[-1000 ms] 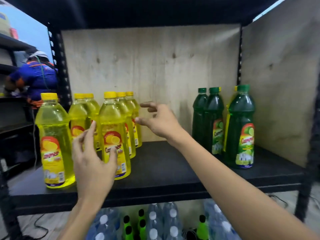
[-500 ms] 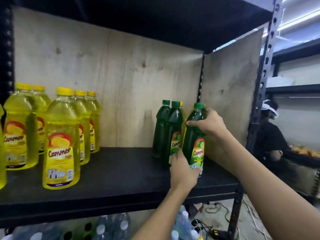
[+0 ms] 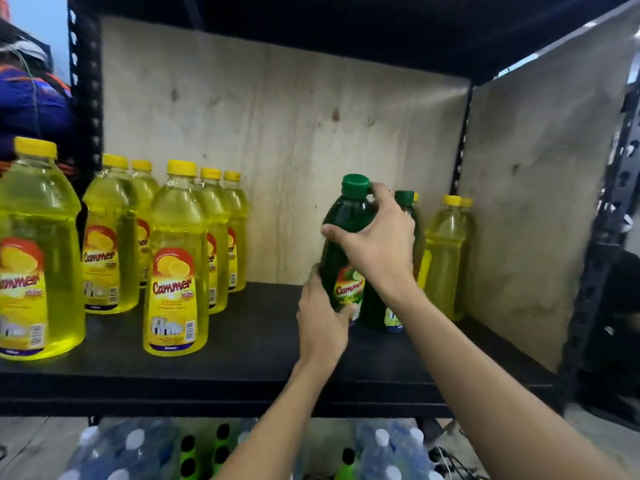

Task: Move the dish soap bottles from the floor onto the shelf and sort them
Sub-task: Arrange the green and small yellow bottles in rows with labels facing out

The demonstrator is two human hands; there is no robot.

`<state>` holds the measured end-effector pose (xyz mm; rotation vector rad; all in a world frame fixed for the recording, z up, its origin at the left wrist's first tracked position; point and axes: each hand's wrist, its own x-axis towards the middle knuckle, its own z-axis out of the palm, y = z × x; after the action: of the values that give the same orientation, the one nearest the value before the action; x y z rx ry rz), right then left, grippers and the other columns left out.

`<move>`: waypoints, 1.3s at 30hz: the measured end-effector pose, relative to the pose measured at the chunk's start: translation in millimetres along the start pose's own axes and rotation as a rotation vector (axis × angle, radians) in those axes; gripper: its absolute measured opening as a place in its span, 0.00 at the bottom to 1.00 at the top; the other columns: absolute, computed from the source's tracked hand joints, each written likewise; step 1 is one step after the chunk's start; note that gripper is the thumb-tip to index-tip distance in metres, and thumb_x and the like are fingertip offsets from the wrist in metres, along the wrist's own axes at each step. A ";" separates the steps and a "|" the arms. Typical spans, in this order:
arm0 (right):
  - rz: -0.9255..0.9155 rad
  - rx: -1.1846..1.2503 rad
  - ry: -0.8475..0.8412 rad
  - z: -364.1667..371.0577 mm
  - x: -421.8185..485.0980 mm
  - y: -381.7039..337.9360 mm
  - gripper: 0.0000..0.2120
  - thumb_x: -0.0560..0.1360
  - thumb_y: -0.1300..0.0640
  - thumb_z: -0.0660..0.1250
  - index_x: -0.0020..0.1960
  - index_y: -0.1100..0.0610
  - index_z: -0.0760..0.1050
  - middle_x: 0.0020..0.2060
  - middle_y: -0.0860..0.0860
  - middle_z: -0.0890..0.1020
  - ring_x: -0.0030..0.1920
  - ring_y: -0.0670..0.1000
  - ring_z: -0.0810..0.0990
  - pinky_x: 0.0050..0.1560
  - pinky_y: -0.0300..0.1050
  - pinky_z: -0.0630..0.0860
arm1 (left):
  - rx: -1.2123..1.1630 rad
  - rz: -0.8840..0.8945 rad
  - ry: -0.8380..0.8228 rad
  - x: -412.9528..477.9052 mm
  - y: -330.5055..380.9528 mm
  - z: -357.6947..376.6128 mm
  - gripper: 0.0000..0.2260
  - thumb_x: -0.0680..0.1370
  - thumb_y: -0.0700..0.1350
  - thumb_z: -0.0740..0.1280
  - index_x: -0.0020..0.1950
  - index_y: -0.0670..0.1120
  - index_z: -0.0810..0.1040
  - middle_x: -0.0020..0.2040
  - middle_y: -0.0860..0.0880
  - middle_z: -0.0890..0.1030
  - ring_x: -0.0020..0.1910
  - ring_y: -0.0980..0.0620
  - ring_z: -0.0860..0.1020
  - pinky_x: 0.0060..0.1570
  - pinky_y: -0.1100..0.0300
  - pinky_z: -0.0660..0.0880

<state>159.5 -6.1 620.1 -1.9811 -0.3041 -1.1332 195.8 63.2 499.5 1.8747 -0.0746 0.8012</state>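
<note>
A green dish soap bottle (image 3: 343,230) is tilted slightly left over the black shelf (image 3: 242,368). My right hand (image 3: 377,244) grips its shoulder and neck from the right. My left hand (image 3: 320,320) is closed around its lower part from the left. Behind it stands a second green bottle (image 3: 407,202), mostly hidden by my right hand. Yellow bottles (image 3: 445,254) stand at the right, near the plywood side wall. Several yellow bottles (image 3: 176,258) stand in rows on the shelf's left half.
Plywood panels (image 3: 294,150) close the back and right side of the shelf. Below the shelf sit packs of clear water bottles (image 3: 391,452) and green bottles with black caps (image 3: 221,448). A person in blue (image 3: 31,98) is at the far left.
The view swung back left. The front green bottle, held by both hands, has come away from the right group toward the shelf's middle, which uncovers yellow bottles behind.
</note>
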 end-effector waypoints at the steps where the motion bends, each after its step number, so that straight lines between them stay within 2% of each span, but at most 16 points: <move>1: 0.007 0.021 -0.003 16.6 5.6 2.0 0.36 0.61 0.47 0.83 0.65 0.52 0.73 0.54 0.50 0.83 0.55 0.52 0.81 0.59 0.49 0.78 | 0.053 0.012 -0.011 16.9 -9.8 -6.1 0.36 0.69 0.40 0.78 0.72 0.50 0.66 0.63 0.49 0.78 0.64 0.48 0.77 0.63 0.53 0.72; 3: 0.030 0.045 -0.018 48.9 18.0 8.4 0.36 0.61 0.46 0.83 0.64 0.52 0.72 0.52 0.52 0.83 0.53 0.54 0.82 0.56 0.53 0.81 | 0.169 0.049 -0.039 49.7 -29.1 -13.2 0.35 0.69 0.40 0.78 0.72 0.48 0.65 0.62 0.47 0.78 0.63 0.46 0.77 0.62 0.51 0.73; 6: 0.050 0.061 -0.017 88.3 37.2 22.6 0.35 0.61 0.45 0.82 0.62 0.53 0.71 0.51 0.54 0.83 0.51 0.56 0.83 0.54 0.53 0.81 | 0.259 0.073 -0.078 91.5 -53.5 -15.2 0.34 0.70 0.40 0.77 0.72 0.45 0.65 0.63 0.44 0.78 0.62 0.45 0.78 0.60 0.53 0.73; 11: 0.060 0.052 -0.053 132.4 62.5 44.9 0.37 0.64 0.46 0.82 0.67 0.56 0.70 0.56 0.56 0.82 0.56 0.58 0.81 0.55 0.50 0.79 | 0.221 0.063 -0.137 131.2 -82.0 -7.0 0.31 0.72 0.39 0.76 0.70 0.44 0.65 0.65 0.44 0.77 0.66 0.46 0.75 0.61 0.58 0.69; 17: 0.052 0.008 -0.144 163.2 90.7 55.5 0.38 0.64 0.45 0.81 0.67 0.58 0.70 0.58 0.58 0.82 0.58 0.58 0.81 0.56 0.55 0.81 | 0.187 -0.012 -0.224 159.3 -94.3 -1.3 0.37 0.72 0.40 0.76 0.75 0.45 0.60 0.69 0.45 0.74 0.69 0.46 0.72 0.67 0.52 0.68; 22: 0.135 -0.067 -0.248 177.4 111.1 57.8 0.34 0.68 0.45 0.79 0.67 0.58 0.73 0.60 0.58 0.81 0.60 0.58 0.80 0.58 0.52 0.80 | 0.187 -0.050 -0.320 170.4 -101.1 -3.9 0.38 0.73 0.43 0.76 0.77 0.45 0.59 0.70 0.45 0.74 0.69 0.45 0.73 0.68 0.51 0.68; 26: 0.159 -0.114 -0.288 183.0 114.7 59.0 0.34 0.69 0.44 0.77 0.68 0.58 0.72 0.61 0.59 0.80 0.61 0.59 0.79 0.59 0.52 0.79 | 0.178 -0.032 -0.278 164.8 -105.2 -4.0 0.35 0.76 0.44 0.73 0.77 0.46 0.58 0.72 0.46 0.72 0.70 0.46 0.71 0.67 0.54 0.66; 28: 0.172 -0.130 -0.324 179.6 115.7 55.6 0.34 0.69 0.44 0.78 0.68 0.58 0.72 0.61 0.58 0.80 0.61 0.58 0.79 0.56 0.49 0.79 | 0.167 -0.048 -0.275 161.5 -108.3 -2.0 0.35 0.76 0.43 0.73 0.77 0.46 0.58 0.71 0.45 0.72 0.71 0.45 0.71 0.68 0.53 0.67; 30: 0.185 -0.159 -0.411 167.6 114.8 48.7 0.32 0.69 0.45 0.77 0.66 0.59 0.72 0.60 0.57 0.81 0.59 0.57 0.80 0.49 0.45 0.76 | 0.189 -0.054 -0.265 156.9 -109.3 0.0 0.40 0.75 0.44 0.74 0.79 0.45 0.53 0.72 0.44 0.69 0.72 0.44 0.69 0.70 0.50 0.67; 32: 0.160 -0.184 -0.437 142.9 108.8 39.9 0.28 0.70 0.46 0.76 0.64 0.59 0.73 0.59 0.57 0.81 0.58 0.57 0.80 0.46 0.45 0.74 | 0.408 0.062 -0.123 152.2 -99.5 -0.2 0.46 0.72 0.49 0.76 0.80 0.45 0.49 0.73 0.43 0.64 0.72 0.43 0.65 0.71 0.47 0.66; 33: 0.101 -0.197 -0.384 124.9 103.3 35.7 0.27 0.71 0.48 0.76 0.65 0.58 0.73 0.60 0.57 0.80 0.59 0.58 0.79 0.47 0.46 0.75 | 0.474 0.186 0.010 148.0 -89.7 -0.2 0.43 0.71 0.50 0.75 0.79 0.46 0.54 0.71 0.43 0.65 0.70 0.44 0.65 0.70 0.47 0.67; 35: -0.071 -0.314 -0.160 82.7 89.7 30.2 0.27 0.72 0.51 0.73 0.70 0.53 0.71 0.62 0.57 0.77 0.63 0.61 0.75 0.55 0.51 0.76 | 0.356 0.449 0.184 134.5 -62.8 5.1 0.28 0.73 0.49 0.72 0.71 0.47 0.67 0.63 0.45 0.70 0.62 0.47 0.71 0.63 0.49 0.73; 36: -0.127 -0.382 -0.033 59.7 83.4 28.8 0.26 0.72 0.52 0.71 0.70 0.50 0.71 0.63 0.56 0.76 0.63 0.62 0.73 0.57 0.54 0.75 | 0.235 0.526 0.171 124.7 -49.0 10.7 0.21 0.74 0.49 0.71 0.65 0.48 0.71 0.58 0.48 0.73 0.55 0.50 0.74 0.57 0.51 0.76; 37: -0.136 -0.434 0.064 37.7 79.9 30.4 0.26 0.72 0.52 0.70 0.69 0.49 0.71 0.63 0.57 0.76 0.64 0.63 0.72 0.59 0.55 0.73 | 0.108 0.532 0.076 113.7 -39.0 19.9 0.16 0.75 0.50 0.70 0.60 0.50 0.74 0.53 0.50 0.74 0.49 0.52 0.76 0.51 0.54 0.78; 38: -0.099 -0.463 0.108 17.8 79.3 35.8 0.27 0.71 0.51 0.70 0.70 0.49 0.70 0.64 0.57 0.75 0.64 0.64 0.71 0.60 0.55 0.71 | -0.001 0.480 -0.051 100.7 -31.3 29.9 0.15 0.74 0.52 0.71 0.58 0.52 0.75 0.50 0.52 0.75 0.45 0.54 0.77 0.48 0.55 0.79; 39: -0.021 -0.466 0.094 2.0 82.1 44.9 0.29 0.71 0.51 0.71 0.70 0.49 0.69 0.64 0.58 0.74 0.65 0.64 0.71 0.61 0.55 0.70 | -0.089 0.385 -0.184 88.1 -24.6 38.8 0.17 0.73 0.57 0.72 0.59 0.53 0.75 0.51 0.53 0.77 0.46 0.55 0.78 0.48 0.54 0.80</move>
<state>232.2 -47.7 661.8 -2.3158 -0.0079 -1.4019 292.9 68.2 520.1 1.8695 -0.5920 0.8639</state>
